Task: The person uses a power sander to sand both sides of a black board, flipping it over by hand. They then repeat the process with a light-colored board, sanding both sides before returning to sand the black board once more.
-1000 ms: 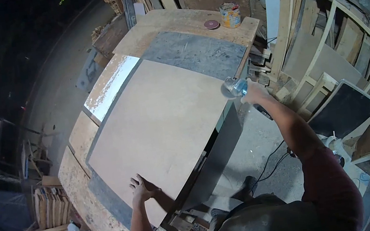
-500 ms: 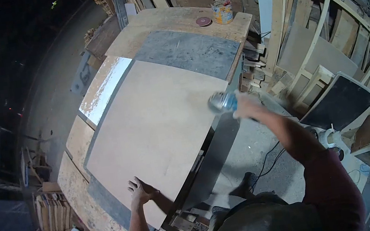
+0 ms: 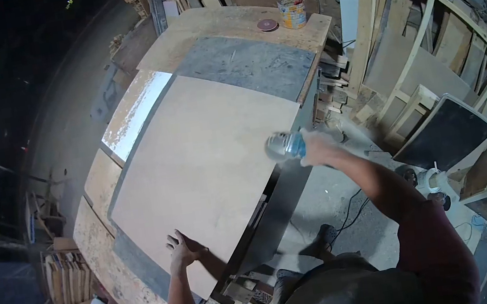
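A pale wooden panel point(image 3: 200, 152) lies flat across the worktable, over a dark grey sheet point(image 3: 250, 64). My right hand point(image 3: 320, 146) grips a teal angle grinder point(image 3: 287, 146) with a silver-grey head, smeared by motion. The grinder's head overlaps the panel's right edge in this view. Near the panel's lower end, my left hand point(image 3: 184, 252) is open, fingers spread over the surface, and its shadow falls to the right.
A reddish round disc point(image 3: 267, 25) and a tin can point(image 3: 292, 13) sit at the table's far end. A white strip point(image 3: 141, 113) lies along the left side. Wooden frames point(image 3: 428, 51) and boards lean at right. A black cable point(image 3: 349, 215) runs over the floor.
My right hand and the grinder have moved slightly left and down along the panel's right edge. My left hand stays at nearly the same spot.
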The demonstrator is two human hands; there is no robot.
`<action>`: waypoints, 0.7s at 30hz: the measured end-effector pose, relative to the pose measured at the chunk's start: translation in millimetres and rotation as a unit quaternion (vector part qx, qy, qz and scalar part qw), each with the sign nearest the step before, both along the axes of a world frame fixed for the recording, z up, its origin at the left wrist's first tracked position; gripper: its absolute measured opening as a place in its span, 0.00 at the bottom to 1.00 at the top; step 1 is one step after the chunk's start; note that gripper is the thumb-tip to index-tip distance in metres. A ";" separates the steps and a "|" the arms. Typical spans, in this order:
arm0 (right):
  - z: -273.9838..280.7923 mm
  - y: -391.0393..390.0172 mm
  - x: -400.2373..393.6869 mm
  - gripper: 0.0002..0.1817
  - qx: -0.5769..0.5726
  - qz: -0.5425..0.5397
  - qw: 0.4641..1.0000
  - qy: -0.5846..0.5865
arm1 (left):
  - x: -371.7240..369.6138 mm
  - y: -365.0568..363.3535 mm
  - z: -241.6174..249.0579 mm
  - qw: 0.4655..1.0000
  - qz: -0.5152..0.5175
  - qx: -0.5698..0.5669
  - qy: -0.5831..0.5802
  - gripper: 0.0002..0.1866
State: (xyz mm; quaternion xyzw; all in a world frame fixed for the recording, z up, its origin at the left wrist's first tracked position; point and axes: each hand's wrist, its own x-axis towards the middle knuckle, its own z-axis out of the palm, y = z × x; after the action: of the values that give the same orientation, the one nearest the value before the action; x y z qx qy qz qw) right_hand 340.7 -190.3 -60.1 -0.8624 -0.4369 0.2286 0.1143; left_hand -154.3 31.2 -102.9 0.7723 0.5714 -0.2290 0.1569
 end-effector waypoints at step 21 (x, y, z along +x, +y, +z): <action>10.8 -12.2 -109.6 0.36 -0.012 0.015 0.999 0.026 | -3.6 3.7 19.1 0.995 -0.081 -0.035 0.045 0.82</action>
State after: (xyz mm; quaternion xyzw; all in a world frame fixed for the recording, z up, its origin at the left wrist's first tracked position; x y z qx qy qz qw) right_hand 231.1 -202.5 -49.3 -0.8506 -0.4442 0.2579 0.1121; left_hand -157.9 34.9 -83.8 0.7990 0.5050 -0.2955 0.1388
